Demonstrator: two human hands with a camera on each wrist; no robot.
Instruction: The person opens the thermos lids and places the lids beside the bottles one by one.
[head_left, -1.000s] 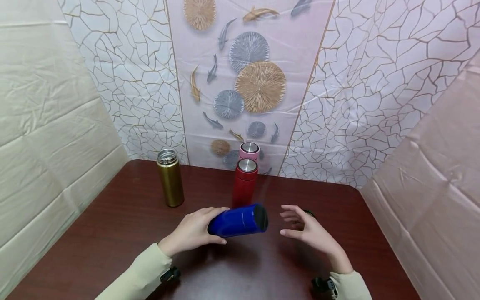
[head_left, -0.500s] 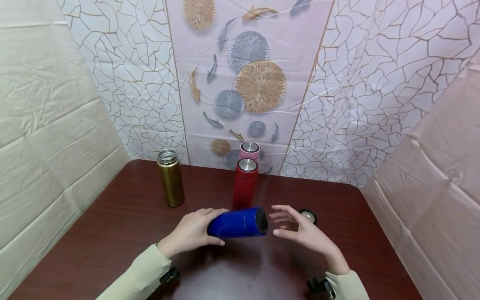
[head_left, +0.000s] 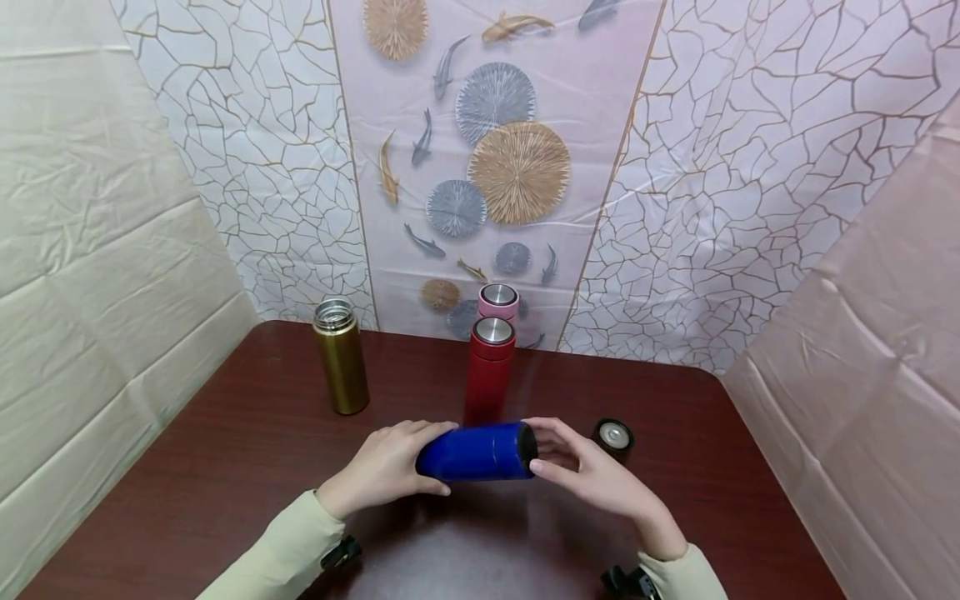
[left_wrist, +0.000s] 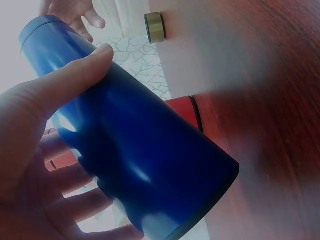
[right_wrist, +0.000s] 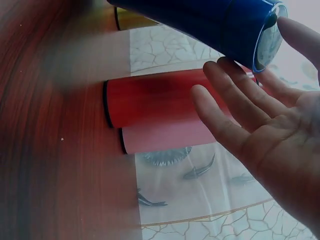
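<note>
My left hand (head_left: 382,471) grips a blue thermos bottle (head_left: 472,452) around its base end. The bottle lies nearly level above the table, its lidded end towards the right. At that end is my right hand (head_left: 596,475), thumb and fingers spread around the lid (right_wrist: 270,42). The right fingers are only slightly bent; the right wrist view shows the thumb by the lid's top and fingertips by its side, and whether they touch is hard to tell. Behind the bottle stands a red thermos (head_left: 489,375), and a pink thermos (head_left: 498,300) is partly hidden behind that.
An uncapped gold thermos (head_left: 343,367) stands upright at the back left. A loose gold lid (left_wrist: 156,27) sits on the dark red table (head_left: 660,392), right of the bottles. Cloth walls (head_left: 675,208) close in the back and both sides.
My right hand has moved left, from apart to around the blue thermos's lid. The loose lid behind it has come into sight. My left hand has hardly moved.
</note>
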